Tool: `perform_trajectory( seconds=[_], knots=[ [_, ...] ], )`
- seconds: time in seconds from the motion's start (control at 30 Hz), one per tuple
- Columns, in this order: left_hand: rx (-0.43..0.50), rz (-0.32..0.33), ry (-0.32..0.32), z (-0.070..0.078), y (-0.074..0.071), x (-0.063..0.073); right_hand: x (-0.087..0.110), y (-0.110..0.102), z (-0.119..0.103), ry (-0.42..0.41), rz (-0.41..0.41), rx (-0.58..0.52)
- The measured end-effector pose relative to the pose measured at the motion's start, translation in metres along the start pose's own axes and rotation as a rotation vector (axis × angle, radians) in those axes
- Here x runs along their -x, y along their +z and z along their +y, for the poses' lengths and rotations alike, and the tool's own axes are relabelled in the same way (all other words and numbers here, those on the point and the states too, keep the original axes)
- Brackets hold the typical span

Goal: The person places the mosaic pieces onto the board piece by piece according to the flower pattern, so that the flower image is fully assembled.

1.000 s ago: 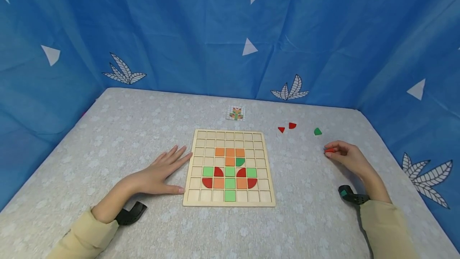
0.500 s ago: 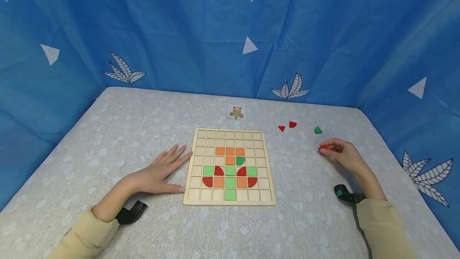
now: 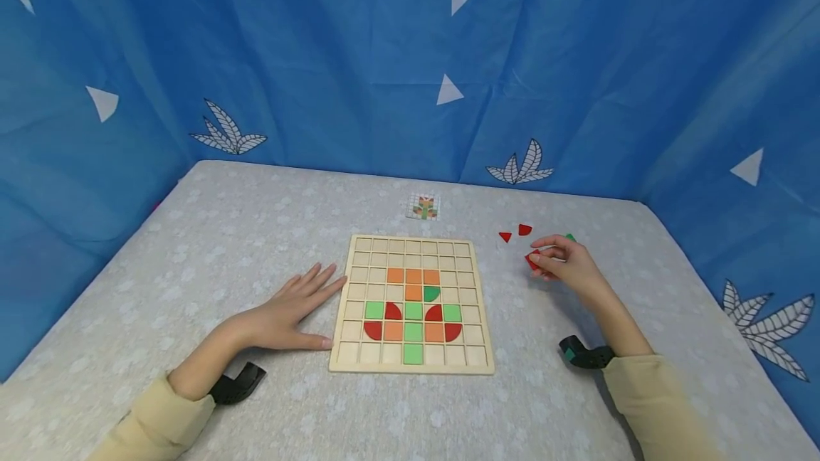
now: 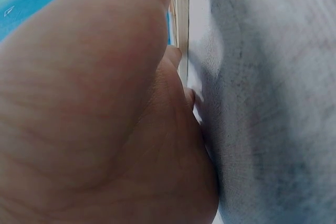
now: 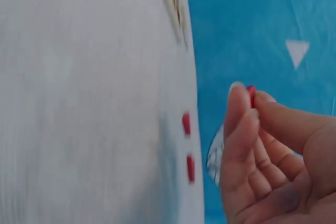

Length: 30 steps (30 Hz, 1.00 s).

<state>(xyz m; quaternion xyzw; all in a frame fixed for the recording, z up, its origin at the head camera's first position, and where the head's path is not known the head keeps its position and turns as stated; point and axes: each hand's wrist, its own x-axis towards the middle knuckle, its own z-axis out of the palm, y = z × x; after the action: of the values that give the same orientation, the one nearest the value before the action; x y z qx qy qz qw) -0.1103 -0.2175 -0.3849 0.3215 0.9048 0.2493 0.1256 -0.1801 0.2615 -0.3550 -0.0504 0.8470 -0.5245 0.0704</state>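
Note:
In the head view my left hand (image 3: pixel 288 313) lies flat on the cloth with fingers spread. Its index fingertip and thumb tip touch the left edge of a wooden grid board (image 3: pixel 412 369). Orange, light green, red and dark green pieces fill several of the board's squares. Right of the board, my right hand (image 3: pixel 566 267) pinches a small red puzzle piece (image 3: pixel 532 260) between thumb and fingers, above the table. The right wrist view shows only a sliver of this red piece (image 5: pixel 251 96), so its full shape is hidden. Palm and wrist fill most of the left wrist view.
A red triangle (image 3: pixel 505 236) and a red quarter-circle piece (image 3: pixel 525 230) lie beyond the right hand. A green piece (image 3: pixel 570 237) is mostly hidden behind that hand. Behind the board lies a small pattern card (image 3: pixel 423 207). Blue curtain (image 3: pixel 359 55) surrounds the table's back and sides.
My right hand has moved left toward the board, carrying the red puzzle piece, and now covers most of the green piece. The left hand stays in place at the board's edge.

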Motion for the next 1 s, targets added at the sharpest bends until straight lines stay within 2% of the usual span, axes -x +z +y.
perform_trajectory(
  seconds=[0.3,0.53,0.73,1.0],
  knots=[
    [0.002,-0.001,-0.004,0.001,0.001,0.001,-0.01,0.036,-0.025,-0.026,-0.049,-0.149],
    [0.003,0.001,-0.005,0.002,0.0,0.0,-0.018,0.06,-0.038,-0.156,-0.098,-0.069],
    [0.007,0.004,0.006,0.002,0.0,-0.001,-0.025,0.071,-0.042,-0.141,-0.127,-0.059],
    [0.002,0.013,0.02,0.001,0.0,-0.001,-0.042,0.082,-0.04,-0.081,-0.162,-0.111]
  ],
)
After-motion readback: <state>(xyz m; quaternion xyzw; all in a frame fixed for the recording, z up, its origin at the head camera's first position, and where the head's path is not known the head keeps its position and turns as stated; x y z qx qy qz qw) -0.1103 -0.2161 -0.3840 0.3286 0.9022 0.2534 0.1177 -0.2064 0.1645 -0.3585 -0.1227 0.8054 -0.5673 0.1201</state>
